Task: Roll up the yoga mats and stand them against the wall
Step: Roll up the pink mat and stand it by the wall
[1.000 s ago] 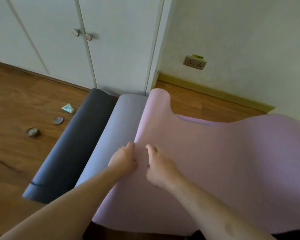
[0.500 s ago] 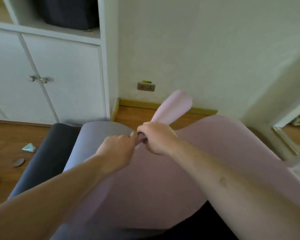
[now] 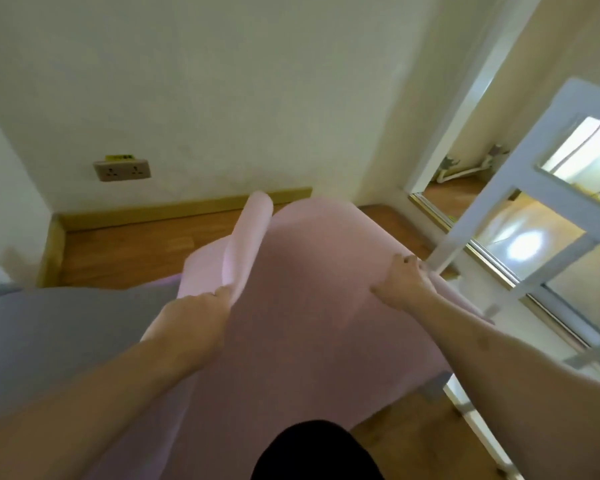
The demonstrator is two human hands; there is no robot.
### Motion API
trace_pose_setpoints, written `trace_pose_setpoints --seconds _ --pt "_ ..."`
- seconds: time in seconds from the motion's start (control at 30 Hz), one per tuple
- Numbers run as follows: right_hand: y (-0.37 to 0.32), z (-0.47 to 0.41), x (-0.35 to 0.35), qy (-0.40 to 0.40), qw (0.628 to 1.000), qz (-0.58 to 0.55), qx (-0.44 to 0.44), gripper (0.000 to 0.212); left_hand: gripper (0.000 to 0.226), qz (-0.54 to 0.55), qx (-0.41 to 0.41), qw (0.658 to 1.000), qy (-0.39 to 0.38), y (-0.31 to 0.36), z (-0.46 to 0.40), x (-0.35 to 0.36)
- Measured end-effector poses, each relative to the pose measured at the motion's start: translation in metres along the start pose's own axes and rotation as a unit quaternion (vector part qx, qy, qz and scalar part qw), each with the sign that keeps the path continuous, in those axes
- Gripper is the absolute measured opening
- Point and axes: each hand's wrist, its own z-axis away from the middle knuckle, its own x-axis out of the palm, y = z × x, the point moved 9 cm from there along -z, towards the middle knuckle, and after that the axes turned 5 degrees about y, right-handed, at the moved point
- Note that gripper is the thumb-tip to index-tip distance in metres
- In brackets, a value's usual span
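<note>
The hands have spread apart: left hand [image 3: 196, 315] grips the pink mat [image 3: 302, 289] edge, right hand [image 3: 400, 284] apparently grips too; rolling barely begun.

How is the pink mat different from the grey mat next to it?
The pink mat is lifted and bent into a hump with one end curling over; the grey mat lies flat on the floor. The left hand and the right hand both hold the pink mat, while neither touches the grey mat. The pink mat is pale pink, the grey one a dull grey. Both are still unrolled and lie side by side.
</note>
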Motion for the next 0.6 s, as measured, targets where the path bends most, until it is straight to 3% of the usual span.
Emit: trace_pose_setpoints --seconds 0.1,0.13,0.17,0.23,0.33,0.47,0.6 --pt "0.088 -0.048 0.018 -0.018 0.988 0.035 0.15 0.151 0.049 -0.012 0.022 1.0 -0.012 0.017 -0.018 0.012" --pt "0.106 -0.061 0.028 -0.042 0.983 0.037 0.174 0.16 0.051 -0.022 0.024 0.999 -0.01 0.019 -0.022 0.014" --pt "0.115 -0.066 0.035 -0.063 0.981 0.027 0.179 0.157 0.052 -0.038 0.027 0.999 -0.01 0.021 -0.024 0.018" --pt "0.117 -0.066 0.042 -0.079 0.983 0.001 0.168 0.133 0.052 -0.064 0.034 0.997 -0.021 0.02 -0.023 0.026" --pt "0.118 -0.058 0.039 -0.036 0.985 0.068 0.155 0.12 0.054 -0.07 0.038 0.996 -0.027 0.016 -0.016 0.03" --pt "0.087 -0.043 0.016 0.055 0.993 0.101 0.017 0.055 0.057 -0.074 0.037 0.996 -0.035 0.0 -0.006 0.023" --pt "0.041 -0.008 -0.039 0.086 0.99 0.065 -0.092 0.019 0.05 -0.017 0.005 1.0 -0.004 -0.028 0.015 -0.013"
